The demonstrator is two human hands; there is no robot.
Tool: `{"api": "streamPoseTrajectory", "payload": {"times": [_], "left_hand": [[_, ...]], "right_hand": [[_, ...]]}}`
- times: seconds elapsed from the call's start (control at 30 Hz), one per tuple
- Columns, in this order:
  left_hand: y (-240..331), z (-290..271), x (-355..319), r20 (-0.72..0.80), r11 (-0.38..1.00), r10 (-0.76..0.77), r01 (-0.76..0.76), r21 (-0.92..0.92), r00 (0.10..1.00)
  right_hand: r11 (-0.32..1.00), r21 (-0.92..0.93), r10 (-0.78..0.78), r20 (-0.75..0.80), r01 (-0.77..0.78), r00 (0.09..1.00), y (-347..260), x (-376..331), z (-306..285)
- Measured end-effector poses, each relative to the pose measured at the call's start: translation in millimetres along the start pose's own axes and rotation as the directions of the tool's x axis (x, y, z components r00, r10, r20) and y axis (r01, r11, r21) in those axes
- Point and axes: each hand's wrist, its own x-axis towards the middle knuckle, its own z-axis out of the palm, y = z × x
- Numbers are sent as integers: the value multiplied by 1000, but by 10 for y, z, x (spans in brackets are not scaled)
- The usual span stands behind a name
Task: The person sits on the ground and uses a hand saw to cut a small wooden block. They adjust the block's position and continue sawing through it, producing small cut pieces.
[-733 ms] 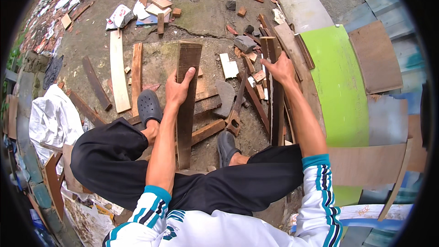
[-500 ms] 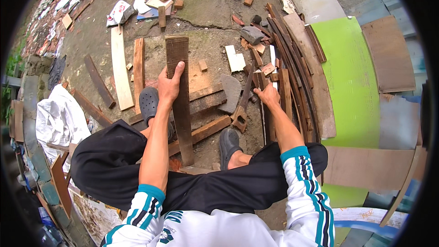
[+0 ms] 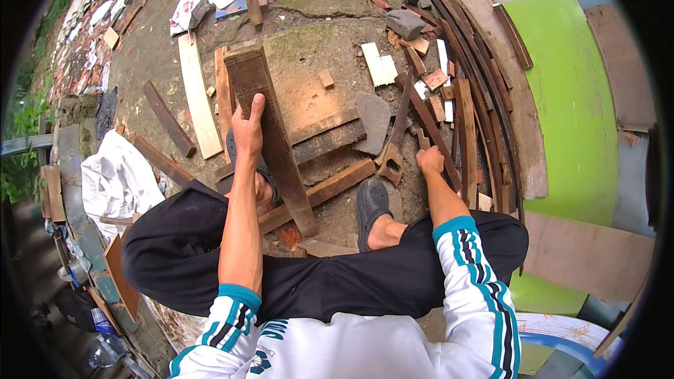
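A long dark wooden plank (image 3: 270, 123) leans across in front of me, its lower end near my lap. My left hand (image 3: 247, 126) is closed around its left edge, thumb lying on the broad face. My right hand (image 3: 430, 160) is closed at the right, with a small brown wood piece (image 3: 423, 140) poking out beyond its fingers. Just left of that hand lies a handsaw (image 3: 390, 164), wooden grip toward me and blade pointing away. Behind the right hand, a narrow dark board (image 3: 435, 126) slants along the ground.
Long dark strips (image 3: 484, 91) lie stacked at the right, beside a green sheet (image 3: 569, 98). Wood beams (image 3: 323, 193) and a flat grey stone (image 3: 372, 123) lie between my feet. A pale board (image 3: 198, 98) and a white sack (image 3: 119, 175) are at the left.
The plank in my left hand has tilted, its far end swinging left. My right hand has drawn back toward me, away from the wood pile. The whole view has shifted slightly.
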Motion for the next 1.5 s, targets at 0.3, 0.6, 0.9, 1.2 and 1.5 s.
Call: {"api": "streamPoseTrajectory", "payload": {"times": [0.3, 0.6, 0.9, 1.2, 1.5], "left_hand": [[-491, -67, 85, 224, 990, -56, 83, -114, 973], [-389, -287, -216, 148, 999, 46, -47, 1, 988], [27, -34, -779, 169, 988, 73, -47, -149, 983], [-277, -180, -785, 534, 822, -136, 396, -410, 834], [-571, -70, -504, 730, 788, -67, 485, -380, 680]], "right_hand": [[783, 580, -374, 151, 225, 915, -427, 698, 983], [987, 149, 11, 267, -52, 964, -411, -377, 470], [987, 117, 59, 377, -111, 924, -307, -697, 754], [984, 179, -67, 289, 15, 955, -226, -784, 816], [749, 658, -161, 59, 82, 985, -288, -533, -223]]}}
